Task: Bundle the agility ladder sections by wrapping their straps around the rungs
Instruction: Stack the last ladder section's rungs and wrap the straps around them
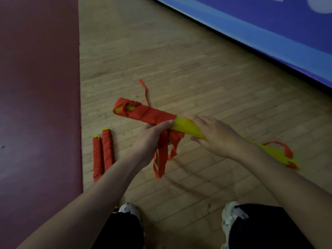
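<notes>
yellow rungs (186, 127): tilted, left half wrapped in red
strap (162, 151): red, loose, dangling under yellow rungs
finished bundles (107, 150): two, fully wrapped, left of yellow rungs

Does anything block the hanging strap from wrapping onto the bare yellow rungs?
Yes: the right grip holds the bare yellow rungs just past the wrapped part, where the next turns go. The loose strap hangs below the left grip. Nothing else visible is in the way.

I see a wood floor (179, 60). A maroon mat (36, 87) covers it at nine o'clock and a blue panel (269, 33) borders it at two. Two bundles (107, 150) lie side by side at eight; shoes (129, 210) stand at six.
</notes>
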Available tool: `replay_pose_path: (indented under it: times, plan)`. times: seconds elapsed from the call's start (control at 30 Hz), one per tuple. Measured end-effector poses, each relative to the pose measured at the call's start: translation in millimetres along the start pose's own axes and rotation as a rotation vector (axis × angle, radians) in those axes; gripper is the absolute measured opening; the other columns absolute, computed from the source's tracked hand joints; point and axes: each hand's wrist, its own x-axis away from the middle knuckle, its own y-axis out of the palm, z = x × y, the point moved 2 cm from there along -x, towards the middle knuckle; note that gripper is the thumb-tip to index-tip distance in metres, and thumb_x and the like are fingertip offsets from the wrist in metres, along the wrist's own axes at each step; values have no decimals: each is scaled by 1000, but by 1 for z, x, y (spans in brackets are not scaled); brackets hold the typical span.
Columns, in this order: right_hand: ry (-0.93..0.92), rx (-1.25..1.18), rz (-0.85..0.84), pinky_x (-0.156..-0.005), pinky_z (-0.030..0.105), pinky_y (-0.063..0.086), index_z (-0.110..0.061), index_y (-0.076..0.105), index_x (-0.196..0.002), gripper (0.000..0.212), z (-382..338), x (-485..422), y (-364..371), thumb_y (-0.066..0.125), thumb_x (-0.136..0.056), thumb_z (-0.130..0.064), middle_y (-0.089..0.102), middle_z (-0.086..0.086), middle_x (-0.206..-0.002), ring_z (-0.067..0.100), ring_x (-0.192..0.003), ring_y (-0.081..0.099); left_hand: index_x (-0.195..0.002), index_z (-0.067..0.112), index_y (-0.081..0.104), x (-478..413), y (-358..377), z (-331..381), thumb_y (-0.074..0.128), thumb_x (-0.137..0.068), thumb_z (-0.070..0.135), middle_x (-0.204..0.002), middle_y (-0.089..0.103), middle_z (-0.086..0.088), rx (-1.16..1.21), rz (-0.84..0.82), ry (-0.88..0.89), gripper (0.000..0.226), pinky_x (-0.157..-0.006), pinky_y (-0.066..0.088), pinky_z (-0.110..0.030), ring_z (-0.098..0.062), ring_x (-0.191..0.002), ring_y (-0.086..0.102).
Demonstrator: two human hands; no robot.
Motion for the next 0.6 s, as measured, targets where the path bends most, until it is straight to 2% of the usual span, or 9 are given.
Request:
replay_pose_path:
  times: [0.1, 0.2, 0.27, 0.33, 0.37, 0.47, 0.6]
  plan:
    - [105, -369, -162, -77, 25, 48, -39, 46, -127, 66, 12, 1, -17, 77, -71, -52, 60, -16, -104, 2, -92, 57, -103, -14, 62, 1, -1, 5, 59, -90, 8, -82, 70, -24, -11, -59, 16, 26, -61, 55, -27, -30, -72, 71]
    - [151, -529, -287, -63, 11, 41, -38, 59, -104, 46, 17, 3, -30, 79, -65, -54, 64, -17, -85, -9, -76, 58, -100, -13, 63, 2, -2, 8, 61, -84, 11, -81, 71, -21, -15, -126, 53, 29, -69, 57, -32, -34, -78, 71]
    - [141, -646, -377, -68, 13, 45, -29, 65, -94, 35, 18, 4, -33, 75, -67, -50, 71, -8, -82, -1, -77, 65, -94, -11, 64, 1, -3, 10, 62, -77, 15, -78, 71, -21, -27, -155, 66, 31, -69, 57, -32, -34, -78, 71]
    - [150, -783, -480, -74, 24, 52, -17, 66, -90, 32, 18, 7, -33, 70, -72, -43, 74, 1, -81, 16, -79, 70, -89, -9, 65, 1, -4, 11, 62, -75, 17, -75, 70, -20, -47, -181, 80, 30, -68, 57, -34, -33, -74, 71]
    - [172, -867, -528, -70, 29, 55, -12, 65, -88, 30, 16, 9, -32, 68, -74, -39, 73, 6, -78, 22, -72, 69, -88, -9, 65, 0, -5, 12, 62, -76, 18, -76, 70, -22, -61, -201, 84, 29, -67, 57, -34, -33, -72, 71]
    - [225, -1013, -551, -50, 28, 50, -6, 59, -87, 30, 14, 13, -32, 66, -75, -33, 60, 11, -65, 18, -49, 56, -88, -7, 66, -1, -7, 13, 60, -83, 23, -81, 70, -24, -105, -270, 56, 31, -67, 59, -36, -30, -72, 71]
    - [222, -1115, -490, -45, 26, 43, -5, 55, -86, 27, 17, 14, -36, 64, -79, -30, 54, 8, -59, 15, -42, 47, -105, -2, 64, 0, -6, 9, 53, -87, 23, -89, 73, -13, -179, -399, 5, 33, -68, 58, -39, -22, -73, 71]
